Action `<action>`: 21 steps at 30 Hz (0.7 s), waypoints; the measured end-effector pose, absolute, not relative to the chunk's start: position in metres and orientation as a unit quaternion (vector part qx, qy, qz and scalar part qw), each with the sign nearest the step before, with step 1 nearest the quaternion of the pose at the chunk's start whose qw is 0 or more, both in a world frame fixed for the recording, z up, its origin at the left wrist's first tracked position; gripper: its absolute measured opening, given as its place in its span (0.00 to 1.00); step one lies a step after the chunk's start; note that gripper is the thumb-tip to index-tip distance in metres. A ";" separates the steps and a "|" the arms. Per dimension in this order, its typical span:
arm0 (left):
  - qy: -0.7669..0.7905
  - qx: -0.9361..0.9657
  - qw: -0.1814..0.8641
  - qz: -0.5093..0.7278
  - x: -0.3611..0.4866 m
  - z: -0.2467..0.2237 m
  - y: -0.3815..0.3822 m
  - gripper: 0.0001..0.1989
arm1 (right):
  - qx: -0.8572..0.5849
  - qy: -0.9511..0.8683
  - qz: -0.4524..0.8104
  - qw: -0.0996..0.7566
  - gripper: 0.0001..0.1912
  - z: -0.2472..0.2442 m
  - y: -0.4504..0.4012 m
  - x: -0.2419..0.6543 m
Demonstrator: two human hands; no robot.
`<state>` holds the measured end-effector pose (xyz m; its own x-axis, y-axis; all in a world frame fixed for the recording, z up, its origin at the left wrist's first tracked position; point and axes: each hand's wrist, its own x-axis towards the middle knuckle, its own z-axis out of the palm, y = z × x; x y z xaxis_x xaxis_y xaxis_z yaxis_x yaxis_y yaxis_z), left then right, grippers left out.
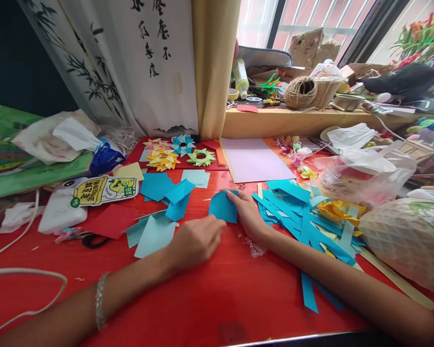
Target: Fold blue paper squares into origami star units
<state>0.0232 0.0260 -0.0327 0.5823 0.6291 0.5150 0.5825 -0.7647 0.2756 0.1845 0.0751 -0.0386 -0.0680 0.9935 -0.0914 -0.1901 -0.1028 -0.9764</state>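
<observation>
A small blue paper piece (pixel 221 206) lies on the red table (pixel 217 299), curved at its top edge. My right hand (pixel 249 213) grips its right side with fingers pressing on it. My left hand (pixel 198 239) rests just below and left of it, fingertips touching its lower left edge. Blue paper squares (pixel 166 192) lie to the left, and pale blue pieces (pixel 152 233) sit beside my left hand. A pile of blue paper strips (pixel 304 217) spreads to the right of my right hand.
Finished folded paper rings (pixel 183 153) and a lilac sheet (pixel 255 159) lie at the back. Scissors (pixel 94 239) and red paper (pixel 112 220) lie left, near a tissue pack (pixel 104 189). Plastic bags (pixel 369 168) crowd the right. A twine ball (pixel 300 91) sits on the cluttered sill.
</observation>
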 end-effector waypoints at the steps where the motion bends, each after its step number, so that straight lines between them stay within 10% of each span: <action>1: 0.378 0.870 0.046 0.314 0.018 -0.031 0.034 0.11 | -0.460 -0.443 0.579 0.506 0.15 -0.039 0.074 0.185; 9: 0.506 0.754 0.199 0.369 0.008 -0.022 0.044 0.10 | -0.449 -0.509 0.564 0.470 0.17 -0.037 0.057 0.180; 21: 0.319 0.874 -0.096 0.355 -0.004 -0.030 0.044 0.08 | -0.384 -0.483 0.659 0.429 0.14 -0.031 0.049 0.178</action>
<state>-0.0037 0.0441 -0.0301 0.5450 0.4895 0.6807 0.6255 -0.7780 0.0586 0.1785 0.0490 -0.0308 -0.3358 0.9374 -0.0922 -0.1948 -0.1648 -0.9669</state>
